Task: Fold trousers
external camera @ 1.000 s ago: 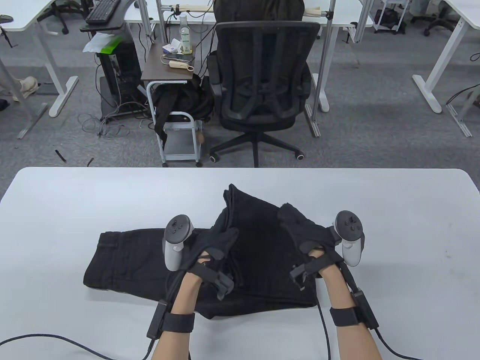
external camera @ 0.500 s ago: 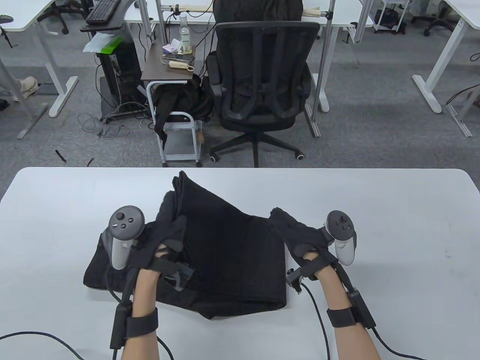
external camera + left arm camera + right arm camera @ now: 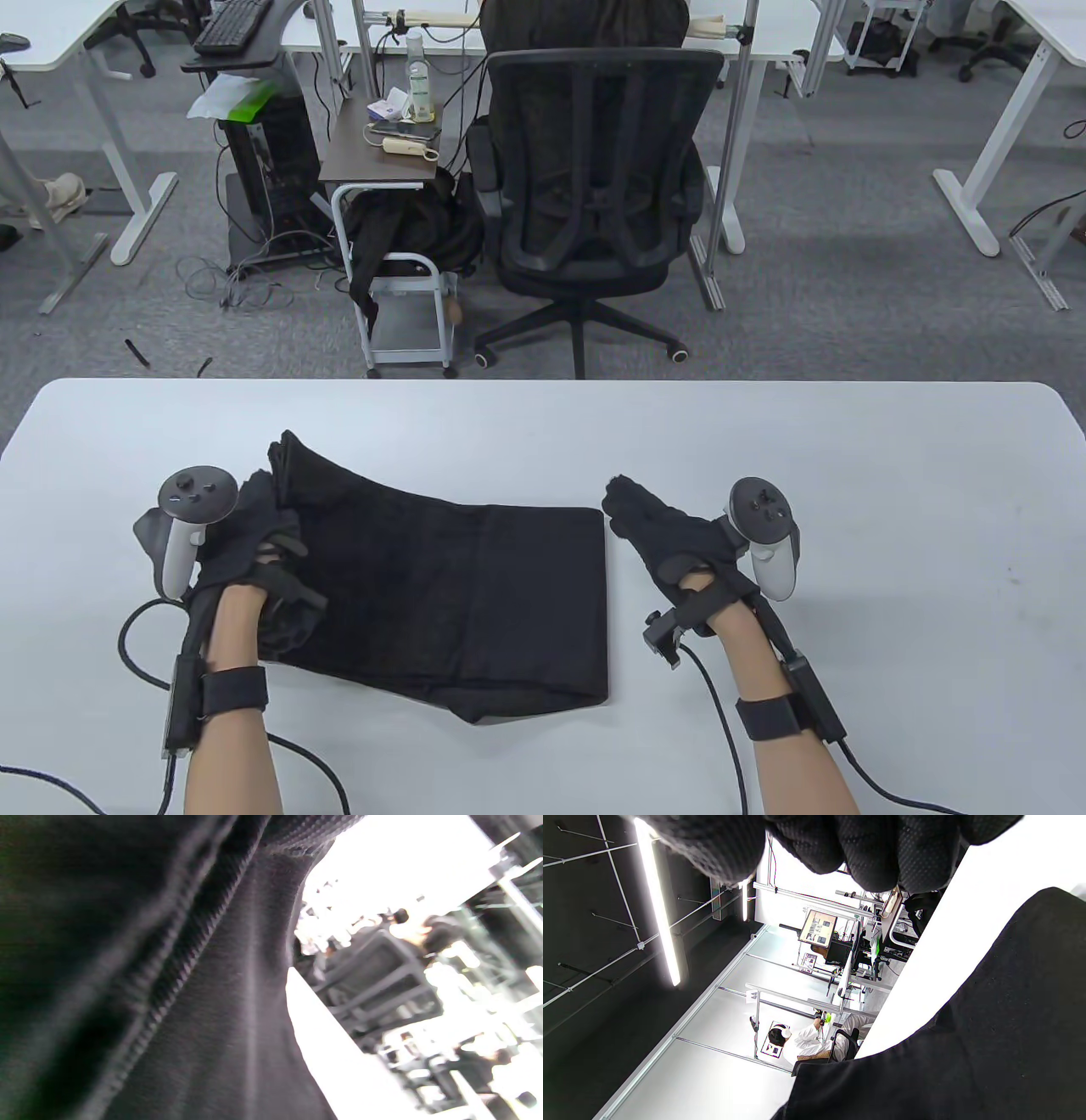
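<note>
Black trousers point(image 3: 458, 594) lie folded on the white table point(image 3: 848, 458), with a straight fold edge on their right side. My left hand point(image 3: 259, 522) grips the leg ends and holds them over the trousers' left end; the hem point(image 3: 284, 454) sticks up past my fingers. In the left wrist view dark fabric point(image 3: 169, 984) fills most of the frame. My right hand point(image 3: 640, 514) lies flat with fingers stretched out, just right of the fold edge. In the right wrist view my fingers point(image 3: 874, 853) hang above the trousers point(image 3: 967, 1048).
A black office chair point(image 3: 594, 212) and a small cart point(image 3: 399, 280) stand on the floor beyond the table's far edge. Glove cables point(image 3: 136, 654) trail over the table's near edge by both forearms.
My left hand has carried the leg ends leftward across the trousers and lowered them over the left end. The fold edge on the right has flattened. My right hand shifted slightly left.
</note>
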`<action>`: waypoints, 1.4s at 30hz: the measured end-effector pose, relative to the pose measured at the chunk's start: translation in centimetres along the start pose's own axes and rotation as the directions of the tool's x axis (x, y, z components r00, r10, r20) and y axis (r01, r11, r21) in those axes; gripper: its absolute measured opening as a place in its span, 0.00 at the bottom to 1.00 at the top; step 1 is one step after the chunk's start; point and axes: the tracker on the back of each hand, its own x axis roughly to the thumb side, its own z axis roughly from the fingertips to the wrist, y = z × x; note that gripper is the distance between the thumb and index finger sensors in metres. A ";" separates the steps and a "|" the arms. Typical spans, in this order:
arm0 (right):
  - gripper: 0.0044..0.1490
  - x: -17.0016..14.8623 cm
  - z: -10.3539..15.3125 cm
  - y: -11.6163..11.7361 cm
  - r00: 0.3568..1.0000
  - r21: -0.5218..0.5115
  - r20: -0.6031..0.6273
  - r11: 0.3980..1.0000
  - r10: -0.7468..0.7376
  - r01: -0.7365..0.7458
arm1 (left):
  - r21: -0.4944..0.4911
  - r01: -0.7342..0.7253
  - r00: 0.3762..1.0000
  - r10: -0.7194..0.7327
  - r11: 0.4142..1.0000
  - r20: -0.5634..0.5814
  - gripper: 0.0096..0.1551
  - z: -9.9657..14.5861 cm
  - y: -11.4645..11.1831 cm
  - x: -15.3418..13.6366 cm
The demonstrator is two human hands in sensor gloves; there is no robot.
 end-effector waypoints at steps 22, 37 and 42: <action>0.44 -0.9 -0.5 1.0 0.999 0.036 -0.029 0.999 0.037 -0.036 | 0.161 0.162 0.982 -0.175 0.974 0.074 0.41 0.3 0.2 1.7; 0.52 -3.3 -0.7 0.5 0.983 -0.044 -0.134 0.991 0.123 -0.129 | -0.007 0.124 0.918 -0.112 0.992 0.381 0.41 3.6 -13.8 10.4; 0.52 -5.3 -0.9 0.2 0.972 -0.062 -0.207 0.990 0.111 -0.126 | -0.075 0.066 0.921 -0.032 0.995 0.388 0.40 4.0 -16.9 9.6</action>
